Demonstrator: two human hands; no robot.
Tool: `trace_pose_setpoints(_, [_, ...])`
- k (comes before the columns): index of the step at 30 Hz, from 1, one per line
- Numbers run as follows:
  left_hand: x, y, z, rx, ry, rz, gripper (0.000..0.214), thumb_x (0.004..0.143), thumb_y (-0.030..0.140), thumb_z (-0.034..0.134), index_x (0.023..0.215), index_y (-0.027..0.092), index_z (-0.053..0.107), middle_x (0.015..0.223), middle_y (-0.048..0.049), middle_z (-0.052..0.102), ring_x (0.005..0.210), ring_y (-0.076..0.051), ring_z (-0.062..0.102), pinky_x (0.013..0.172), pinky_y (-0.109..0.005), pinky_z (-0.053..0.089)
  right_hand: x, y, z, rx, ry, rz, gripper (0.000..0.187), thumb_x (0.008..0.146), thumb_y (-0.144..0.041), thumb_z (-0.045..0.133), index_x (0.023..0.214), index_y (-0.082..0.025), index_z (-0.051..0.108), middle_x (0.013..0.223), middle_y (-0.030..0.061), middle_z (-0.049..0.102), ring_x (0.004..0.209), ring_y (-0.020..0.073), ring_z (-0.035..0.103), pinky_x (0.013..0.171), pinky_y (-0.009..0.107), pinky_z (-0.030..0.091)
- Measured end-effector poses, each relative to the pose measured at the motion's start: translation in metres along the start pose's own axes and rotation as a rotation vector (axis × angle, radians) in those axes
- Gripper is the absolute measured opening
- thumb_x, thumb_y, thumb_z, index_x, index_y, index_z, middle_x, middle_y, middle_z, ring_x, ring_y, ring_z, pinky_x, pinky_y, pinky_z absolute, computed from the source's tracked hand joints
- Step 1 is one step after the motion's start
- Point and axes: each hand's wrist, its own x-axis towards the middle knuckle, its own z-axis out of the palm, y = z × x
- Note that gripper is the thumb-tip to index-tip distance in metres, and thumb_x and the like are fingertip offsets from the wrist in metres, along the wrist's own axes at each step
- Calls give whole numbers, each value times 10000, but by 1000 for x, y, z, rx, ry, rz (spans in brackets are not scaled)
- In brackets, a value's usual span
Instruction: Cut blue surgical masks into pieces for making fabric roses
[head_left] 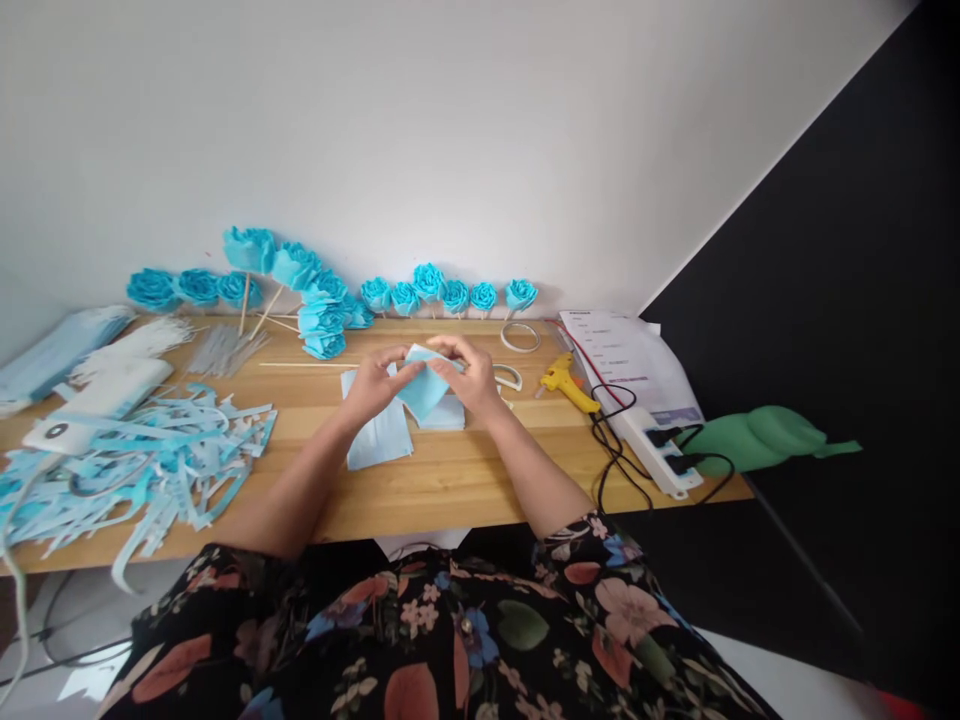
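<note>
A light blue piece of fabric [426, 388] is held up between both hands above the wooden table [480, 480]. My left hand [381, 382] pinches its left edge with the thumb in front. On the other side, my right hand [469, 372] grips the upper right edge, thumb in front and fingers behind. Beneath the hands lie a larger light blue sheet [379, 437] and a small stack of blue pieces [444, 413]. Scissors [508, 377] rest just right of my right hand, partly covered by it.
Blue fabric flowers [428, 283] on sticks line the wall. Cut blue strips [180, 450] heap at the left, near a white device [97, 405]. Rightward are a roll of tape [520, 337], a yellow glue gun [568, 383], papers [630, 360], a power strip [660, 455] and loose black cable.
</note>
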Motion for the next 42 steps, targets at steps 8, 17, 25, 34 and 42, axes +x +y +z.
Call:
trace_pose_setpoints(8, [8, -11, -5, -372, 258, -65, 305, 732, 454, 838, 861, 187, 768, 777, -14, 731, 727, -175, 636, 745, -289, 485, 4, 8, 12, 131, -218, 80, 603, 804, -410, 754, 1359, -247, 583, 1196, 51, 720, 1122, 234, 668, 1016, 363, 486])
trace_pose_setpoints(17, [9, -15, -3, -415, 334, -48, 385, 781, 528, 774, 946, 185, 722, 735, 8, 652, 672, -158, 567, 662, -257, 417, -1, 20, 34, -379, -203, 15, 287, 834, -211, 667, 1119, -195, 683, 987, 73, 740, 937, 256, 660, 867, 342, 491])
trace_pose_setpoints(25, [7, -21, -2, -39, 474, 31, 324, 865, 500, 660, 805, 187, 599, 715, 23, 539, 690, -139, 479, 661, -245, 385, -8, 21, 47, -215, -228, 87, 311, 795, -231, 727, 1100, -198, 672, 915, 47, 737, 833, 234, 671, 805, 336, 504])
trace_pose_setpoints(34, [3, -19, 1, 91, 138, -52, 392, 829, 564, 645, 796, 174, 651, 673, 8, 563, 620, -140, 472, 560, -247, 360, 6, 14, 7, 168, -65, 76, 540, 884, -486, 661, 1355, -230, 605, 1160, 66, 720, 1002, 208, 683, 882, 319, 528])
trace_pose_setpoints(42, [-1, -14, 9, 249, 5, -48, 375, 834, 521, 611, 725, 165, 653, 645, 3, 570, 616, -139, 489, 569, -251, 372, 4, 9, 4, -133, 60, -88, 351, 959, -487, 566, 799, -192, 668, 742, 0, 639, 691, 137, 563, 705, 268, 435])
